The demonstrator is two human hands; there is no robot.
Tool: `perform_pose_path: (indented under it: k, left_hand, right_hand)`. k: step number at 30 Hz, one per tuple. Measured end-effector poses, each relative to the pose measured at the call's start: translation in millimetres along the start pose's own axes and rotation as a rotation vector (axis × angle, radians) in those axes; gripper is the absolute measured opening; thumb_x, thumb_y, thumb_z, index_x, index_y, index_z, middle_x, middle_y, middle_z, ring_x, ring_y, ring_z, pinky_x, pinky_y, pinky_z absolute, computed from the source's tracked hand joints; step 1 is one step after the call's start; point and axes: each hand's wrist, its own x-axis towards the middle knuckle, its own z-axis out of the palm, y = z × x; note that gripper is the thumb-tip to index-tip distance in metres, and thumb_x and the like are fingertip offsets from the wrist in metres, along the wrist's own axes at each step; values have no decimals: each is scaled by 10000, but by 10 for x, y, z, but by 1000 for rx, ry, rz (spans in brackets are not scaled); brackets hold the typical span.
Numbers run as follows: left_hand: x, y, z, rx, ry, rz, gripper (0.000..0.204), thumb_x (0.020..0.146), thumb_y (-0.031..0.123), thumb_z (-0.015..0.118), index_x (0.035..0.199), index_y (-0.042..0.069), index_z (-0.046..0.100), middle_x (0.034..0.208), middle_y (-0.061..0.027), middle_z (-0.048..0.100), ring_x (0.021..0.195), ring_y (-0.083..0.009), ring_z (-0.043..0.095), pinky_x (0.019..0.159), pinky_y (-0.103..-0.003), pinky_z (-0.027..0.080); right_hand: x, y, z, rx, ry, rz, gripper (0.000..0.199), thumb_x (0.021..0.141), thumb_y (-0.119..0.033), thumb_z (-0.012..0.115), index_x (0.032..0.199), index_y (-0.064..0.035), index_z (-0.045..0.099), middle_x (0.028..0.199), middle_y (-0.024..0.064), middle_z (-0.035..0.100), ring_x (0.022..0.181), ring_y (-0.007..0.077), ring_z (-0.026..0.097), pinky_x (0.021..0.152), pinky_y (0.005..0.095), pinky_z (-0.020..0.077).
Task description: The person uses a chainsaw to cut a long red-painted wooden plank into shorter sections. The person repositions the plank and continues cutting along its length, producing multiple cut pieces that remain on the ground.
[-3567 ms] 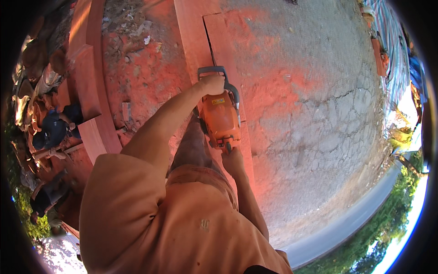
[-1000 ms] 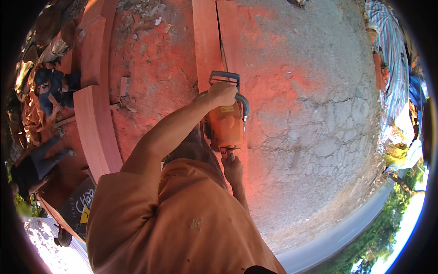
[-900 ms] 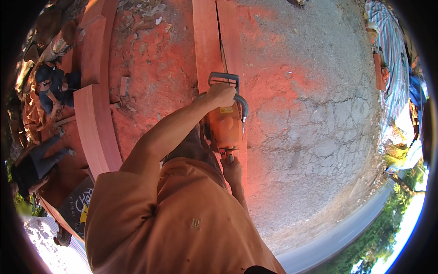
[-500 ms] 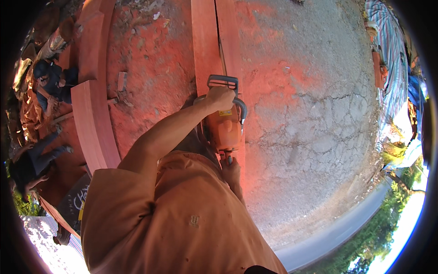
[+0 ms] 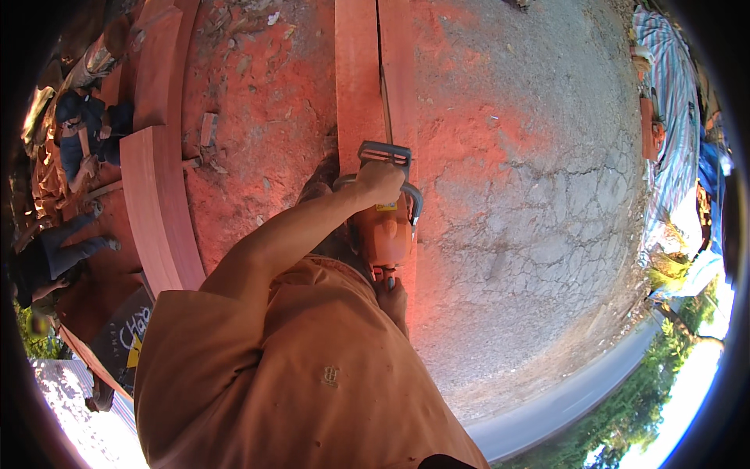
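Note:
An orange chainsaw lies along a long reddish timber beam, its guide bar inside a dark lengthwise slit in the wood. My left hand is closed round the front handle, just behind the black hand guard. Close to my body, my right hand grips the rear handle; some of its fingers are hidden under the handle. Part of my leg shows left of the saw, beside the beam.
More squared timbers lie to the left. Beyond them are two people, one crouching and one in dark clothes. Orange sawdust covers the ground, with cracked grey paving at right. A striped tarp lies far right.
The chainsaw has come slightly nearer to me along the slit, both hands still on it. The crouching person's arms have shifted, and my view has tilted a little.

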Motion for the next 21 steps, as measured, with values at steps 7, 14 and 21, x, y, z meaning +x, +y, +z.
perform_pose_path:
  k: [7,14,21]
  left_hand:
    - [122,-90,-18,16,23,36,170,718,175,707,823,47,746,824,-183,728,789,-351,724,709,-461,579]
    - [343,-315,-242,24,-17,35,178,727,169,674,841,55,748,835,-181,727,795,-346,724,705,-464,575]
    - [740,-650,-467,27,16,36,190,744,162,652,820,14,742,840,-213,724,788,-356,725,673,-472,577]
  right_hand:
    - [53,-70,5,13,-32,-95,404,919,-353,639,992,39,579,886,356,648,886,539,633,677,574,483]
    - [243,-352,62,32,-25,-67,399,881,-331,695,961,40,575,854,317,654,860,511,641,664,548,480]
    - [585,-737,74,56,-12,-93,430,861,-357,707,933,50,587,796,281,656,805,472,661,640,512,481]
